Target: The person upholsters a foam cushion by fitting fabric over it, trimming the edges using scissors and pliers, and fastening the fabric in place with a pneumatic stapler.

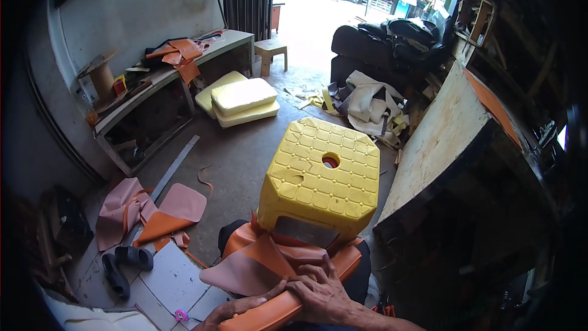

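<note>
- The orange cover point(269, 314) lies across the person's lap, at the near edge of the view, just before the yellow stool point(324, 178)
- The left hand point(236, 310) holds its padded rim, the grip closed on the cover from the left
- The right hand point(323, 293) lies over the rim beside it, fingers bent and touching the cover; whether its grip is pinched together cannot be told
- A loose flap point(242, 270) with a pink underside lies just beyond the hands, best kept flat and clear of the fingers
- For good work here, the left grip should stay firm while the right smooths along the rim with even pressure, so that the cover neither puckers nor twists
- Cut pieces point(177, 205) rest on the floor point(245, 153), left of the stool
</note>
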`<state>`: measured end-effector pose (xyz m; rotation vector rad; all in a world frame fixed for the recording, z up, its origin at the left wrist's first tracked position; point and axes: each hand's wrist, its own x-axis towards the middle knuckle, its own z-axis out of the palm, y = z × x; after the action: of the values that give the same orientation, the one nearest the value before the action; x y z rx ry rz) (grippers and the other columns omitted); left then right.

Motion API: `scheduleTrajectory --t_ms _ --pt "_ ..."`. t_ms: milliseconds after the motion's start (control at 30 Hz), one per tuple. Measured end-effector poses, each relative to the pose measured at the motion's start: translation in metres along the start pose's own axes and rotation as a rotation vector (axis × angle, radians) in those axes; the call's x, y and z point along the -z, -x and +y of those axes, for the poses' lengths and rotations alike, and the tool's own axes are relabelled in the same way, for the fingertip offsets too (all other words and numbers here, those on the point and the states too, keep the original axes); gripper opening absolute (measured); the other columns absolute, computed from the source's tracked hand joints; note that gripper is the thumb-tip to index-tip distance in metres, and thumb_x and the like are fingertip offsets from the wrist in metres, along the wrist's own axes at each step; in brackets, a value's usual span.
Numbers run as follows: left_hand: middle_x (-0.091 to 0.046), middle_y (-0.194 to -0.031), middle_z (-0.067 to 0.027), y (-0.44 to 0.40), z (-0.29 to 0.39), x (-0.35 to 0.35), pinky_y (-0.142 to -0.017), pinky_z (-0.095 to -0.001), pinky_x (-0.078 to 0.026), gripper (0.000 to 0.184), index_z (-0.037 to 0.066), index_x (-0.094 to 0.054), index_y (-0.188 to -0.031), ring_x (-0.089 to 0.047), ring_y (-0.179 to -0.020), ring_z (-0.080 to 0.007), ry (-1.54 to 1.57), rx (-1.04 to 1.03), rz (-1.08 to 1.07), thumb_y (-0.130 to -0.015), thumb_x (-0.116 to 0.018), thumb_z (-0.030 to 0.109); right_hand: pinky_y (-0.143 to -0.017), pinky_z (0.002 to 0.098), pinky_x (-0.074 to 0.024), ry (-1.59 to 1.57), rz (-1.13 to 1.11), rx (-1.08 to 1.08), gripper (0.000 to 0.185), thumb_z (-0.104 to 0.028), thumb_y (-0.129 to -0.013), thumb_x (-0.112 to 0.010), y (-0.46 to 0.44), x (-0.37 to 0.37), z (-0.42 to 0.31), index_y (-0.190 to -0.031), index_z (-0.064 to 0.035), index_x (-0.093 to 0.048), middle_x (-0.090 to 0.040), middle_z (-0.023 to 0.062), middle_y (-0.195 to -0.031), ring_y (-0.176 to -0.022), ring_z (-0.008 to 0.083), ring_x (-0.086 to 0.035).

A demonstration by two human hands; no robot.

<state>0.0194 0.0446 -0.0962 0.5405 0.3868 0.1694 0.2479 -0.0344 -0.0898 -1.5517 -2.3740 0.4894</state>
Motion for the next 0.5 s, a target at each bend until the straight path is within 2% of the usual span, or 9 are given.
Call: scheduleTrajectory --t_ms 67,133,200,300,433,500 --pt "-0.026 -0.165 -0.0133 0.006 0.008 -0.001 -0.124 -0.0363 -0.023 0.082 0.002 -0.022 -0.16 -0.031 -0.151 -0.0235 0.009 0.029 0.035 -0.097 -0.06 0.04 -0.115 0.0737 -0.0156 0.012 0.066 -0.084 0.089 -0.058 -0.065 -0.083 -0.002 0.007 -0.007 -0.138 -0.0154 -0.055 -0.059 0.0035 -0.137 -0.14 0.0293 -0.041" --pt "-0.026 -0.165 -0.0137 0.008 0.015 -0.002 -0.124 -0.0362 -0.023 0.083 0.002 -0.022 -0.16 -0.031 -0.151 -0.0236 0.006 0.052 0.063 -0.097 -0.06 0.041 -0.117 0.0709 -0.0143 0.01 0.032 -0.152 0.086 -0.059 -0.07 -0.082 -0.007 0.012 -0.011 -0.137 -0.0121 -0.055 -0.055 0.0062 -0.141 -0.138 0.0317 -0.043" --pt "-0.026 -0.165 -0.014 0.011 0.013 -0.004 -0.124 -0.0361 -0.023 0.084 0.002 -0.021 -0.16 -0.031 -0.151 -0.0236 0.004 0.074 0.086 -0.097 -0.06 0.042 -0.119 0.0676 -0.0152 0.049 0.02 -0.235 0.101 -0.064 -0.069 -0.081 -0.006 0.007 -0.007 -0.144 -0.0046 -0.048 -0.052 0.0133 -0.145 -0.14 0.0341 -0.042" --pt "-0.026 -0.165 -0.0146 0.016 0.008 -0.006 -0.124 -0.036 -0.023 0.085 0.002 -0.021 -0.161 -0.031 -0.151 -0.0236 0.002 0.107 0.125 -0.097 -0.06 0.044 -0.119 0.0643 -0.0169 0.042 0.055 -0.2 0.111 -0.068 -0.067 -0.081 -0.002 0.005 -0.006 -0.146 0.0006 -0.043 -0.05 0.0182 -0.146 -0.14 0.0366 -0.041" --pt "-0.025 -0.165 -0.0153 0.01 0.017 -0.022 -0.124 -0.0359 -0.023 0.087 0.001 -0.02 -0.161 -0.031 -0.151 -0.0236 0.007 0.154 0.182 -0.097 -0.06 0.046 -0.119 0.0622 -0.019 0.021 0.049 -0.22 0.112 -0.066 -0.066 -0.082 0.002 0.008 -0.006 -0.147 -0.0007 -0.042 -0.05 0.0185 -0.146 -0.14 0.0373 -0.042" --pt "-0.025 -0.165 -0.0157 0.006 0.021 -0.032 -0.124 -0.0358 -0.023 0.088 0.001 -0.02 -0.161 -0.031 -0.151 -0.0237 0.005 0.179 0.217 -0.097 -0.06 0.047 -0.118 0.0628 -0.02 -0.01 0.049 -0.209 0.117 -0.072 -0.062 -0.08 0.004 0.008 -0.002 -0.147 0.0007 -0.043 -0.046 0.0194 -0.148 -0.142 0.0353 -0.039"
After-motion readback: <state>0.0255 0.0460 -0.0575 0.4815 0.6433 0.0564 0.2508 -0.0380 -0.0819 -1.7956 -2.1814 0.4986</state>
